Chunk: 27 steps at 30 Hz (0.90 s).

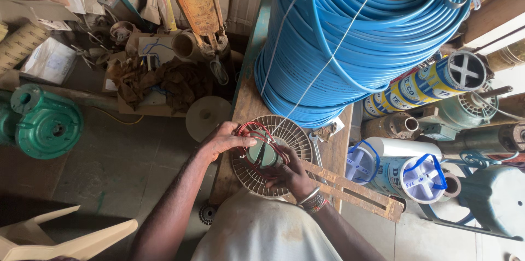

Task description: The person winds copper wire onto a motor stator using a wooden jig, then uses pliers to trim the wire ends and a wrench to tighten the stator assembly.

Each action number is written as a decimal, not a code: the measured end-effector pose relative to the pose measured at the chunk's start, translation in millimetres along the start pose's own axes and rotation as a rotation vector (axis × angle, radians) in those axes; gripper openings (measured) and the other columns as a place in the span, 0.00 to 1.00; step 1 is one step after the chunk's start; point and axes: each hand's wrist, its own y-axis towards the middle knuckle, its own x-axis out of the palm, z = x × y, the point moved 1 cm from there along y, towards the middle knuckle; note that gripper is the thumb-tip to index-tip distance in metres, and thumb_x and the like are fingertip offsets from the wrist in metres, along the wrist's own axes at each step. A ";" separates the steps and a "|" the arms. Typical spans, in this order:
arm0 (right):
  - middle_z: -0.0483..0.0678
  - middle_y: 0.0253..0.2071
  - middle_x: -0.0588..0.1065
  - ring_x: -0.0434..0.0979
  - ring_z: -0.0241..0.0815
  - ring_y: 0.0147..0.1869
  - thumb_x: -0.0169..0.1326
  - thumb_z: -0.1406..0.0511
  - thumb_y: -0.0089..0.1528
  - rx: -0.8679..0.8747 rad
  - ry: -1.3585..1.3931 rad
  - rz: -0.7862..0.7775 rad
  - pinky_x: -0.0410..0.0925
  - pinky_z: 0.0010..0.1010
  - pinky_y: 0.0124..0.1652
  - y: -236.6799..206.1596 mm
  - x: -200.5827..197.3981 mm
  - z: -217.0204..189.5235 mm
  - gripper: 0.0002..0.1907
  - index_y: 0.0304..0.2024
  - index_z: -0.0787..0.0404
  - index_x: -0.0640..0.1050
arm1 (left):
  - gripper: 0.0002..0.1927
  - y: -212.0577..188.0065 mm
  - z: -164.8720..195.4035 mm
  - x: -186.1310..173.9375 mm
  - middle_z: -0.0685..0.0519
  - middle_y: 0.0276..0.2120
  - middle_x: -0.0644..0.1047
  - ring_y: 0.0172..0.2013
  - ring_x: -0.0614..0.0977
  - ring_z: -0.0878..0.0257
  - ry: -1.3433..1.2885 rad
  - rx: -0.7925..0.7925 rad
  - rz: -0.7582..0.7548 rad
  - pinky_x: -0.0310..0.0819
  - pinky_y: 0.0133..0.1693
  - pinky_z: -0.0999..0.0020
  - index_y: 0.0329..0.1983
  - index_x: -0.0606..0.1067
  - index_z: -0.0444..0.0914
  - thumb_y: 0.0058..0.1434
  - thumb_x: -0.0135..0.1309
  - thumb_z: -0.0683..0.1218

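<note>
On the wooden bench, beside the blue hose coil, a green motor hub in the round fan grille is gripped by 2 closed hands, left hand pinching red wires, right hand steadying; wire routing is judged underway, requiring fine fingertip control.

My wooden bench runs up mid-frame over a grey concrete floor. A cream plastic chair sits lower left; daylight brightens the upper right.
</note>
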 end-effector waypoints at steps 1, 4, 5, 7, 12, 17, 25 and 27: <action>0.59 0.46 0.81 0.86 0.48 0.35 0.49 0.62 0.66 -0.031 -0.050 -0.010 0.79 0.37 0.33 -0.4 -0.1 0.1 0.32 0.70 0.54 0.53 | 0.30 1.1 -3.4 -1.4 0.55 0.33 0.81 0.36 0.82 0.67 -0.004 0.000 0.000 0.77 0.46 0.69 0.41 0.79 0.34 0.39 0.74 0.55; 0.59 0.46 0.82 0.86 0.47 0.37 0.52 0.63 0.66 -0.059 -0.093 0.005 0.79 0.35 0.34 -2.8 -1.5 3.2 0.33 0.70 0.58 0.56 | 0.28 0.9 -11.5 -7.3 0.51 0.32 0.82 0.35 0.82 0.64 -0.097 0.059 -0.075 0.77 0.46 0.69 0.39 0.79 0.30 0.39 0.73 0.52; 0.59 0.46 0.83 0.85 0.47 0.37 0.53 0.63 0.67 -0.056 -0.090 0.016 0.78 0.34 0.34 -3.5 -1.9 4.6 0.33 0.70 0.60 0.57 | 0.27 -0.2 -13.8 -8.1 0.51 0.32 0.83 0.35 0.83 0.64 -0.144 0.053 -0.106 0.78 0.46 0.69 0.40 0.80 0.30 0.39 0.72 0.51; 0.61 0.43 0.82 0.85 0.48 0.36 0.54 0.63 0.66 -0.066 -0.103 0.016 0.78 0.35 0.33 -3.1 -1.2 6.9 0.33 0.70 0.61 0.57 | 0.27 -3.5 -16.4 -10.2 0.50 0.33 0.84 0.35 0.83 0.64 -0.237 0.042 -0.164 0.79 0.45 0.69 0.41 0.81 0.30 0.39 0.69 0.50; 0.57 0.46 0.81 0.86 0.47 0.38 0.53 0.63 0.65 -0.182 -0.061 -0.033 0.79 0.35 0.33 3.3 10.4 7.8 0.35 0.71 0.59 0.53 | 0.27 -8.8 -14.8 -7.6 0.51 0.35 0.83 0.35 0.82 0.65 -0.253 0.111 -0.131 0.78 0.43 0.68 0.44 0.81 0.30 0.42 0.67 0.49; 0.51 0.50 0.81 0.87 0.45 0.40 0.52 0.64 0.64 -0.154 -0.045 -0.034 0.78 0.32 0.33 1.8 12.4 2.8 0.35 0.70 0.60 0.54 | 0.28 -14.2 -13.4 -7.8 0.51 0.35 0.83 0.36 0.82 0.66 -0.248 0.179 -0.160 0.78 0.45 0.69 0.46 0.82 0.30 0.45 0.69 0.51; 0.58 0.37 0.82 0.84 0.43 0.30 0.53 0.64 0.65 -0.140 -0.100 0.134 0.77 0.29 0.26 10.1 -4.3 -2.4 0.27 0.65 0.66 0.66 | 0.29 -7.4 -10.9 0.8 0.53 0.33 0.82 0.33 0.81 0.66 -0.073 0.078 0.001 0.75 0.36 0.69 0.45 0.80 0.36 0.42 0.68 0.55; 0.59 0.36 0.82 0.84 0.43 0.30 0.52 0.65 0.66 -0.147 -0.128 0.156 0.77 0.30 0.26 10.5 -6.4 -2.8 0.25 0.64 0.67 0.67 | 0.28 -6.1 -8.7 0.8 0.53 0.34 0.82 0.35 0.81 0.67 -0.102 0.138 -0.041 0.76 0.39 0.70 0.45 0.80 0.33 0.44 0.69 0.54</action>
